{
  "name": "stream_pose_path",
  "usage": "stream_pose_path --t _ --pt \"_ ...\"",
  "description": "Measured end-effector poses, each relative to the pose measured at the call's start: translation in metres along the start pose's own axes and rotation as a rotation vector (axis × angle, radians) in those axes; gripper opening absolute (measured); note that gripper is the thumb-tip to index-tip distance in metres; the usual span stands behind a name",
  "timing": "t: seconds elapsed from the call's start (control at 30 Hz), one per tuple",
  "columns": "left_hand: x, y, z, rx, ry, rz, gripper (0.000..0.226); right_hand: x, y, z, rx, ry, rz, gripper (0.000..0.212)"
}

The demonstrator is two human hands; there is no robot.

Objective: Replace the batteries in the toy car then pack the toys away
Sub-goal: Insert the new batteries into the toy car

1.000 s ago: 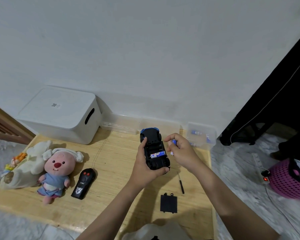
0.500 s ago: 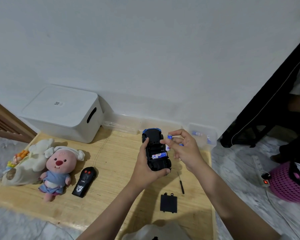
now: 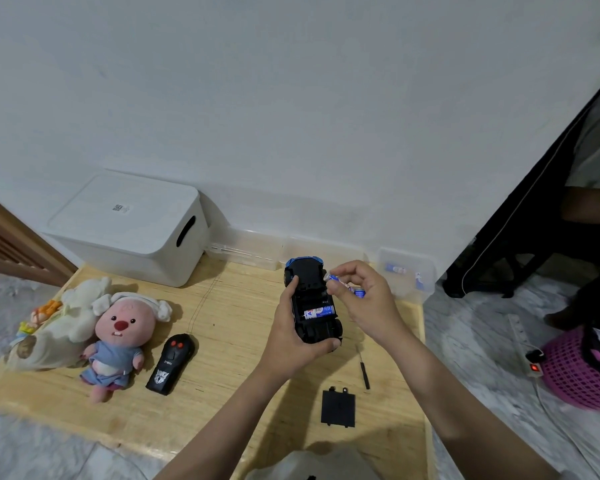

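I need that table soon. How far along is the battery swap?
Partway. The battery cover is off, lying beside the screwdriver. One battery sits in the upturned toy car, held by the left hand. The right hand holds another battery. Closing up and packing the plush toys remain.

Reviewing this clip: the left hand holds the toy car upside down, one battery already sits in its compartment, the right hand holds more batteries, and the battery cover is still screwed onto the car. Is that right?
Not quite. In the head view the battery cover is off, lying on the wooden board near the screwdriver. The rest holds: the left hand holds the toy car upside down with one battery seated, and the right hand holds batteries.
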State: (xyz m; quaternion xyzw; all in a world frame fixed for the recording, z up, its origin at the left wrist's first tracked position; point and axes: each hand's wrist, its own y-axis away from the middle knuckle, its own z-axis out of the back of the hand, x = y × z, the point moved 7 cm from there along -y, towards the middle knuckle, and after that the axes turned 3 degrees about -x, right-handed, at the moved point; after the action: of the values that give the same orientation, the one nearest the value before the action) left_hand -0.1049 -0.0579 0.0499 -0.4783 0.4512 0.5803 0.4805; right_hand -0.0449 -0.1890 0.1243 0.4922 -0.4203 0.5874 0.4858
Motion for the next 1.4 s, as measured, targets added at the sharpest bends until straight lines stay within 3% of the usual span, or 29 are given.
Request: stream_pose_path --t 0.17,0.3,0.47,0.77,1.4 --pt "0.000 0.000 0.000 -0.005 -0.014 0.002 0.116 -0.005 -0.004 -0.001 -0.023 0.217 0.011 0.007" --pt "-0.002 0.002 -0.001 -0.003 -0.020 -0.006 0.116 -0.007 -0.006 -0.008 -0.008 0.369 0.013 0.017" --pt "-0.005 0.001 -0.004 -0.003 -0.014 -0.002 0.118 -0.003 -0.004 -0.007 -0.119 0.361 0.001 0.031" --pt "-0.018 0.000 -0.007 -0.026 0.071 -0.032 0.116 0.001 -0.002 -0.006 -0.259 0.329 0.079 0.025" --pt "-0.015 -0.006 -0.002 -0.101 0.022 -0.059 0.117 0.013 -0.007 0.000 -0.289 0.272 0.098 0.021"
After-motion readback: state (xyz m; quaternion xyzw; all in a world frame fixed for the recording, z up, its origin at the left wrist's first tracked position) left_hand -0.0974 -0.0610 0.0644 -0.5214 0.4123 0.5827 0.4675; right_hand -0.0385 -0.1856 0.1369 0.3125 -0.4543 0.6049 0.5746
